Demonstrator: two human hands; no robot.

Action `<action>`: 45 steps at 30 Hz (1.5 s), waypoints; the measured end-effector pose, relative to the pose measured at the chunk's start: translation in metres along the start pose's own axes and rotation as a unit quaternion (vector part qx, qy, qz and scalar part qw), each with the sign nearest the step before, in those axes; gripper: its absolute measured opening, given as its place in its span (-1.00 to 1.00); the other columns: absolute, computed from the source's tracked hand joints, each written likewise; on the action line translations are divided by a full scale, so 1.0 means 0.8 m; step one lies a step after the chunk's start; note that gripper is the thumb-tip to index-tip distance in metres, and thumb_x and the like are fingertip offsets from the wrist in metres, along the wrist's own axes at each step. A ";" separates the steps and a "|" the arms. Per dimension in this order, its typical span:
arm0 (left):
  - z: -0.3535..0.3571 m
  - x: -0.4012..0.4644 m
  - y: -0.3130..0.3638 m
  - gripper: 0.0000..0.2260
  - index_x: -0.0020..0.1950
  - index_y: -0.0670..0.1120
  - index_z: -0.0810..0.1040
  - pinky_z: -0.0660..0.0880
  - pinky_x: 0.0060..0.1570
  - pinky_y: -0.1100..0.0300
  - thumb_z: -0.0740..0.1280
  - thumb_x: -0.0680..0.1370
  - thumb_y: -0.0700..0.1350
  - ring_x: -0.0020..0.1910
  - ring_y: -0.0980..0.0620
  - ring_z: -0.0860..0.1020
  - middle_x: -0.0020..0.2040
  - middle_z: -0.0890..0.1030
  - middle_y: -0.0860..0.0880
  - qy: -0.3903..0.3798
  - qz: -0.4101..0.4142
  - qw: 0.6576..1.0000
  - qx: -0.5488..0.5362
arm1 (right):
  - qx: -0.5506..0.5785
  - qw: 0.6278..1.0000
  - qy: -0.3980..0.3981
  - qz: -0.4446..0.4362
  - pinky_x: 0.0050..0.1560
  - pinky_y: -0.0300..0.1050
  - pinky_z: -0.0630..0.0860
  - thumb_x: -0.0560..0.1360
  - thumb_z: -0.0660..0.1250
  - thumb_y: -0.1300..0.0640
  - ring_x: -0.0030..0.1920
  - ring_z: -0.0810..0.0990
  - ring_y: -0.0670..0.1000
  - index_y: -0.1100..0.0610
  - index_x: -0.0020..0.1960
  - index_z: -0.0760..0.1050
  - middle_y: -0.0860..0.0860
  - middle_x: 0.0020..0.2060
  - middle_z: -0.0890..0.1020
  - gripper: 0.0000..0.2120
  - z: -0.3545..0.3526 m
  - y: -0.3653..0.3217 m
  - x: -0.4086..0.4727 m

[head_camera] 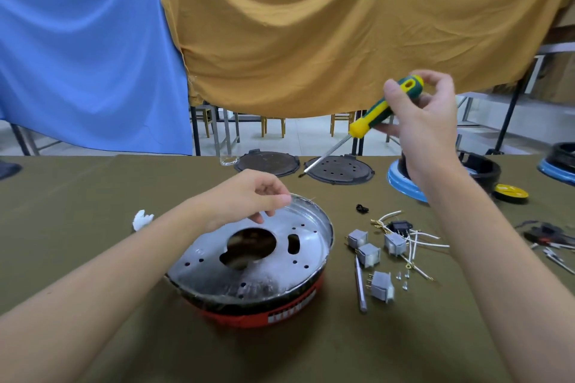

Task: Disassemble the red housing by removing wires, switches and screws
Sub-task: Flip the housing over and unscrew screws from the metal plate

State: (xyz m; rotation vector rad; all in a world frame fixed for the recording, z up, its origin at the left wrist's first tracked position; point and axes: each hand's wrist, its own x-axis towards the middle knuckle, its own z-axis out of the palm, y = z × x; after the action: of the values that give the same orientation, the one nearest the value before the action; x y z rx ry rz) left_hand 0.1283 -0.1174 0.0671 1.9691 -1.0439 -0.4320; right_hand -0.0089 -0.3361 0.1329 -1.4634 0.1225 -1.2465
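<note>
From the head camera, the red housing (264, 311) sits on the green table (93, 196), right in front of the person, with a shiny metal plate (280, 255) on top. The left hand (245, 199) pinches the far rim of that plate with its fingertips. That grip looks small, so the plate could slip or the housing could slide. The right hand (426, 112) is up in the air, fingers curled round the screwdriver (378, 112), and its tip points down toward the left hand. If it comes down fast, I think it could poke those fingers. The switches (368, 253), wires (413, 239) and tiny screws (403, 278) lie loose just beside the housing, so a bump could scatter them.
</note>
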 end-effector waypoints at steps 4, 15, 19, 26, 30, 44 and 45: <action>0.006 -0.016 0.002 -0.89 -0.04 -0.09 0.68 0.50 -0.26 0.30 0.42 0.55 -0.06 -0.27 0.14 0.53 -0.18 0.62 0.03 -0.019 -0.063 0.985 -0.156 | -0.094 0.993 0.034 0.058 -0.30 -0.16 0.49 0.50 0.43 -0.11 -0.37 0.51 -0.12 0.04 0.08 0.32 -0.04 -0.23 0.52 -0.63 -0.014 0.014 -0.021; 0.040 -0.054 0.037 -0.88 -0.12 -0.13 0.75 0.54 -0.26 0.34 0.42 0.54 -0.19 -0.30 0.15 0.57 -0.09 0.71 -0.10 0.000 -0.077 0.941 -0.328 | 0.210 0.863 -0.115 0.444 -0.22 -0.13 0.65 0.32 0.41 0.41 -0.22 0.68 0.08 0.36 0.09 0.49 0.18 -0.16 0.66 -0.65 -0.071 0.002 -0.120; 0.065 -0.060 0.055 -0.84 -0.15 -0.13 0.74 0.50 -0.35 0.36 0.42 0.55 -0.11 -0.35 0.19 0.53 -0.14 0.71 -0.07 0.000 -0.065 0.956 -0.288 | 0.043 0.920 -0.180 0.344 -0.38 -0.20 0.44 0.48 0.43 0.29 -0.44 0.43 -0.03 0.18 -0.07 0.47 0.05 -0.40 0.46 -0.87 -0.055 -0.004 -0.154; 0.098 -0.066 0.078 -0.86 -0.07 -0.21 0.69 0.46 -0.41 0.38 0.38 0.57 -0.15 -0.42 0.20 0.51 -0.27 0.68 -0.05 -0.001 -0.057 0.977 -0.203 | -0.072 0.971 -0.187 0.134 -0.19 -0.06 0.46 0.43 0.51 0.29 -0.35 0.55 -0.06 0.11 -0.17 0.33 0.10 -0.22 0.68 -0.67 -0.048 -0.012 -0.181; 0.105 -0.072 0.084 -0.85 -0.09 -0.18 0.69 0.47 -0.40 0.37 0.37 0.59 -0.15 -0.41 0.18 0.54 -0.27 0.69 -0.05 -0.002 -0.063 0.981 -0.184 | -0.110 0.973 -0.184 0.090 -0.19 0.00 0.50 0.41 0.49 0.26 -0.34 0.54 -0.02 0.05 -0.23 0.34 0.05 -0.27 0.67 -0.68 -0.050 -0.012 -0.187; 0.107 -0.093 0.042 -0.55 -0.04 0.06 0.55 0.48 -0.23 0.18 0.08 0.55 0.37 -0.17 0.14 0.53 -0.14 0.59 0.12 0.078 0.031 0.911 0.405 | -0.419 0.845 -0.217 0.252 -0.44 -0.17 0.49 0.37 0.39 0.32 -0.49 0.51 -0.01 0.19 -0.20 0.46 0.08 -0.42 0.55 -0.88 -0.152 0.056 -0.155; 0.109 -0.093 0.042 -0.57 -0.07 0.05 0.54 0.42 -0.29 0.20 0.10 0.55 0.36 -0.21 0.14 0.51 -0.18 0.58 0.11 0.075 0.038 0.902 0.424 | -0.423 0.845 -0.215 0.246 -0.44 -0.18 0.50 0.37 0.39 0.32 -0.49 0.53 -0.02 0.19 -0.19 0.46 0.08 -0.40 0.56 -0.89 -0.151 0.059 -0.155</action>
State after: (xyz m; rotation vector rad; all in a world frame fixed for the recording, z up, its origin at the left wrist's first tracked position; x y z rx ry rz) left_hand 0.0131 -0.1131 0.0372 2.6396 -1.3339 0.2875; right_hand -0.1244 -0.3483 -0.0042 -2.2422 0.7711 -0.3914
